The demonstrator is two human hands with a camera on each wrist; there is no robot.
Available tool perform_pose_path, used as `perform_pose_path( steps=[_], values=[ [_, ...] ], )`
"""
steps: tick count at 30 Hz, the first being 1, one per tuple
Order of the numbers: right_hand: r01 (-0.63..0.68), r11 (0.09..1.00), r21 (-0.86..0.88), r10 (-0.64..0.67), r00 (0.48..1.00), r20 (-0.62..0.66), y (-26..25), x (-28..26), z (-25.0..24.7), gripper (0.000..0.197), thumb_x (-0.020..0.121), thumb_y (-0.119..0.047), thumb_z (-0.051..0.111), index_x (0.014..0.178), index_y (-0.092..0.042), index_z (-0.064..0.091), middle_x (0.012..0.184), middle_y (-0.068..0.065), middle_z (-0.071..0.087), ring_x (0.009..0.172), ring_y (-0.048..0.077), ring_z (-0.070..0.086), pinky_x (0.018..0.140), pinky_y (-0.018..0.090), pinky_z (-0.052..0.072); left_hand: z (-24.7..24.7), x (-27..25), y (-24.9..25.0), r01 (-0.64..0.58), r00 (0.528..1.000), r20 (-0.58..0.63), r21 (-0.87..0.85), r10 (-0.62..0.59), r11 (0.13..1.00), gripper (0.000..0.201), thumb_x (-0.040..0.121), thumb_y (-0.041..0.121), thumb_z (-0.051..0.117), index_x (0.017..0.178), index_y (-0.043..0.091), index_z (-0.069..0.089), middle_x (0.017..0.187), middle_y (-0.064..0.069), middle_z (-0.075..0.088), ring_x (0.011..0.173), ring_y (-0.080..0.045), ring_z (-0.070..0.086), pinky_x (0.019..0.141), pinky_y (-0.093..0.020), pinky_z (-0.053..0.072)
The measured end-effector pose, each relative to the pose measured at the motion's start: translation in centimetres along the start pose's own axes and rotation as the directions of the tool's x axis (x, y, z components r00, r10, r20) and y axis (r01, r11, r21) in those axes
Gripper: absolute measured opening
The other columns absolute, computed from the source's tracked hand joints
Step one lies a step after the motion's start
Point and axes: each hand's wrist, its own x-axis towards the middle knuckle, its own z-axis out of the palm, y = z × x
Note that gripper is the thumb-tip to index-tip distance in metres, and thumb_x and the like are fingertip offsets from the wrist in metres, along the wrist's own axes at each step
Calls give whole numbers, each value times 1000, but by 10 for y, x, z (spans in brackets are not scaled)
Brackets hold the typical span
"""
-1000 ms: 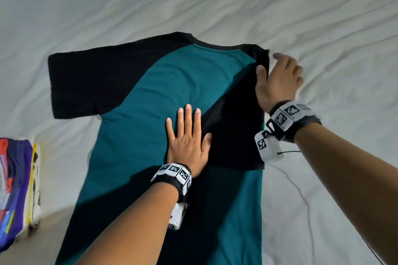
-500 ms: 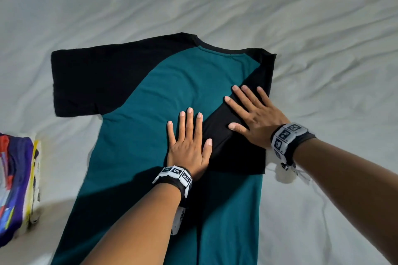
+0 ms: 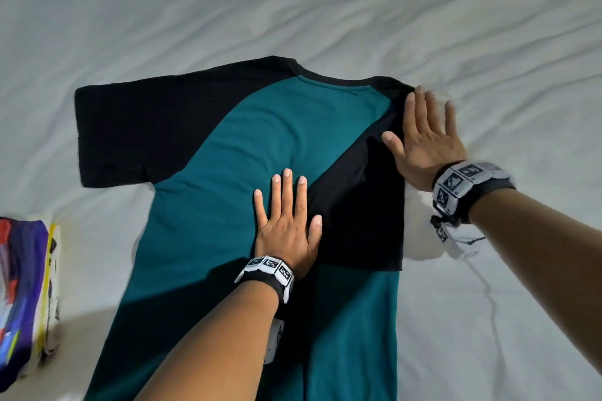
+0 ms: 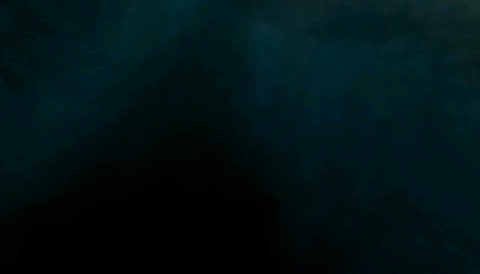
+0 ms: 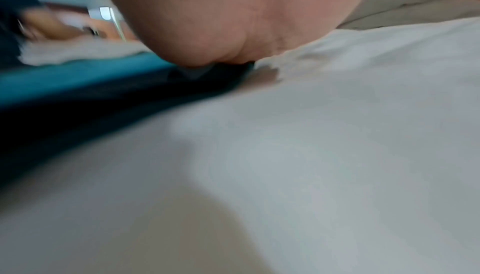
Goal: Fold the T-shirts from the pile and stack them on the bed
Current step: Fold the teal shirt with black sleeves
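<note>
A teal T-shirt [image 3: 234, 172] with black sleeves lies flat on the white bed [image 3: 325, 3]. Its right sleeve [image 3: 358, 205] is folded inward over the body. My left hand [image 3: 288, 221] presses flat on the shirt's middle, fingers straight, beside the folded sleeve. My right hand [image 3: 426, 137] lies flat with spread fingers along the shirt's folded right edge, half on the sheet, its fingertips blurred. The right wrist view shows the heel of the right hand [image 5: 228, 21] on the shirt's edge [image 5: 103, 77]. The left wrist view is dark.
A stack of folded colourful shirts [image 3: 22, 296] sits at the left edge of the head view. Wrinkled white sheet [image 3: 505, 303] spreads to the right and beyond the shirt.
My right hand went from the shirt's shoulder corner down onto the folded sleeve, then slid right and up along the folded edge. The left hand stayed pressed in place.
</note>
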Motion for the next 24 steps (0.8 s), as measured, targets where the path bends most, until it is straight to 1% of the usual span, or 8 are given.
perform_pose_path(
  steps=[3,6,10,15,17,19,21,24],
  values=[
    [85,992,97,-82,996,-39,-49,-61,-1,74,105,-56,8,160,-10,-12,166,10,-24,153,25,-23,126,47,-8,-1,1,0,7,1000,7,37,-7,999,72,104,48,17,163,11,4,170,-16,-6,158,-32,-4,123,-63,4],
    [207,971,116,-209,978,1,-86,-125,37,71,105,-53,16,162,-13,4,169,9,-11,156,26,-13,126,50,0,-6,-1,1,-3,1000,16,16,3,1000,71,104,48,17,163,11,3,170,-16,-6,158,-31,-5,123,-63,5],
    [115,992,57,-116,993,25,-87,-141,62,75,104,-58,20,162,-13,9,170,8,0,157,24,-2,126,49,4,-12,-1,3,4,999,32,-13,-3,1000,72,104,51,18,163,13,2,171,-13,-6,158,-29,-7,123,-62,1],
    [-7,998,66,3,998,62,-103,-140,51,76,103,-57,10,162,-10,2,170,6,-8,156,22,-9,126,49,-5,-44,-14,-13,-23,995,91,-130,35,991,77,101,58,10,163,13,11,171,-10,4,158,-26,-2,125,-57,0],
    [-96,990,107,85,991,101,-115,-137,32,73,104,-49,25,162,-11,3,170,7,-4,156,23,-9,125,51,-8,-58,-28,-34,54,998,28,-155,-50,986,72,103,56,19,160,13,26,168,-13,20,156,-31,10,123,-60,12],
    [-150,978,148,142,988,61,-138,-130,10,69,100,-37,43,159,-11,18,168,9,12,156,27,2,124,54,-7,-66,-40,-65,197,979,-28,-153,-203,969,66,101,49,38,157,15,34,164,-16,26,154,-36,15,119,-63,20],
    [-125,974,187,134,990,-37,-168,-120,-5,61,96,-30,50,153,-12,34,161,9,32,152,30,20,124,55,-2,-74,-43,-100,378,921,-30,-159,-387,912,63,98,39,51,155,15,36,162,-17,27,152,-38,17,114,-64,26],
    [-30,984,173,54,990,-131,-217,-96,-17,45,94,-27,50,138,-16,53,140,5,54,131,31,44,121,55,18,-89,-36,-148,591,802,36,-184,-596,785,56,97,34,54,145,8,42,147,-19,42,136,-39,36,99,-57,38]
  ],
)
